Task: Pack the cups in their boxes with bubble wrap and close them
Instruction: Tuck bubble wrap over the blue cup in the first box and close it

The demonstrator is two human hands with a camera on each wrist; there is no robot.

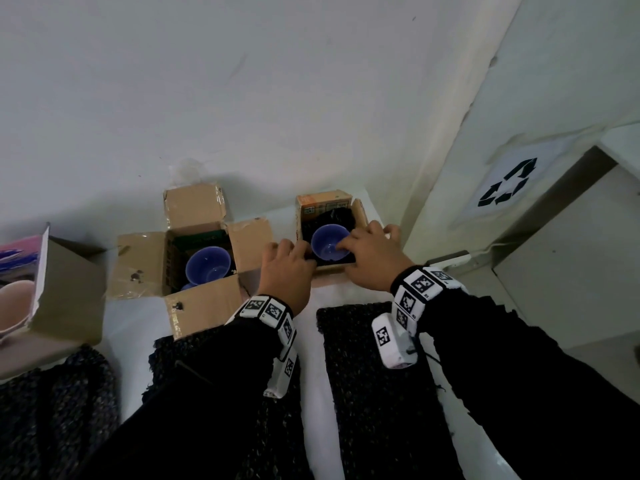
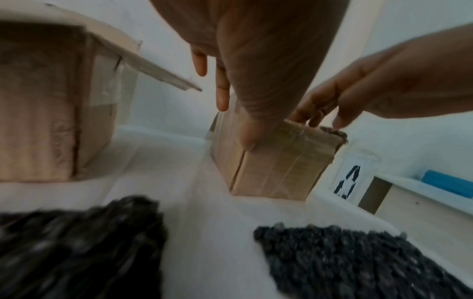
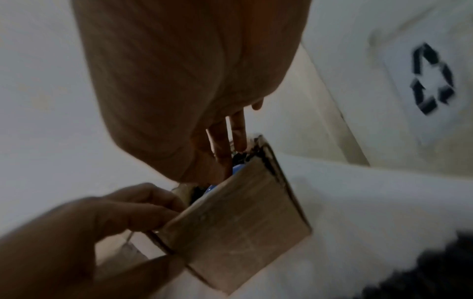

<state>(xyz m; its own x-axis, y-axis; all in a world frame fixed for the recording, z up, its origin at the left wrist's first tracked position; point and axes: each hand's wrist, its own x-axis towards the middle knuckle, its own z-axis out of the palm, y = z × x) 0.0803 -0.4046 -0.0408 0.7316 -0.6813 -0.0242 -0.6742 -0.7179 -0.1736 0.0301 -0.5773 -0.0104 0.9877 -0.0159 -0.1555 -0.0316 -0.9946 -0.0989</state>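
A small cardboard box [image 1: 306,216] stands open near the wall, lined with black bubble wrap [image 1: 341,216], and a blue cup [image 1: 327,245] sits upright in it. My left hand [image 1: 291,252] grips the box's near left corner, with the thumb [image 2: 245,139] on the front face. My right hand [image 1: 349,245] reaches over the near right rim. Its straight fingers [image 3: 225,149] push down inside the box beside the cup [image 3: 238,169]. In the wrist views the box [image 2: 276,165] [image 3: 235,226] is seen from its side.
A larger open box [image 1: 145,258] holding another blue cup [image 1: 207,265] stands to the left. Further left is a box [image 1: 69,296] with a pink cup [image 1: 14,306]. Black bubble wrap sheets [image 1: 374,375] [image 1: 52,410] lie in front. A recycling-sign bin [image 1: 509,183] is at the right.
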